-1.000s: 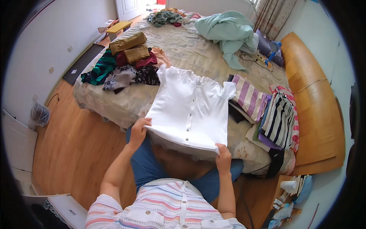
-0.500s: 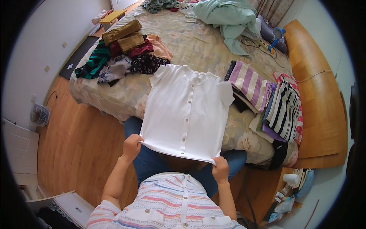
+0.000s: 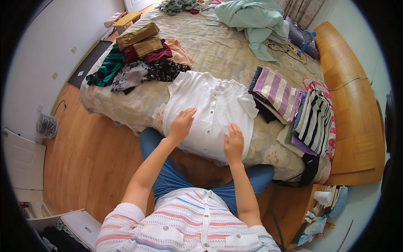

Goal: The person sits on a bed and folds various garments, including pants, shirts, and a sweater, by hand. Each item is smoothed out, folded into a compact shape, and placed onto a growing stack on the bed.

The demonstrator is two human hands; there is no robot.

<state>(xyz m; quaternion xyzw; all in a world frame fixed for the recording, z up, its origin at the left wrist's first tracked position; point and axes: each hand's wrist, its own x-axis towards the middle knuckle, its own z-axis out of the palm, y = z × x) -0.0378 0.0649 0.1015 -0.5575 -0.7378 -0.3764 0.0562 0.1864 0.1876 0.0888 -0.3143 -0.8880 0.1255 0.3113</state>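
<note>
A white short-sleeved buttoned shirt [image 3: 212,98] lies front up on the near side of the bed, its collar away from me and its lower hem hanging at the bed's edge. Over its left half is my left hand [image 3: 182,124], fingers stretched and holding nothing. My right hand [image 3: 234,143], also open, is over the lower right part near the button row. Whether the palms press on the cloth or hover just above it, I cannot tell.
Left of the shirt lies a loose heap of clothes [image 3: 147,67]. Folded striped clothes [image 3: 275,90] are stacked to its right, beside the wooden headboard [image 3: 352,109]. A mint-green blanket [image 3: 254,19] is bunched at the far side of the patterned bed [image 3: 201,46].
Both hands have let go of the shirt's hem and moved forward over its front. The hem, earlier stretched toward me, has dropped back against the bed's edge.
</note>
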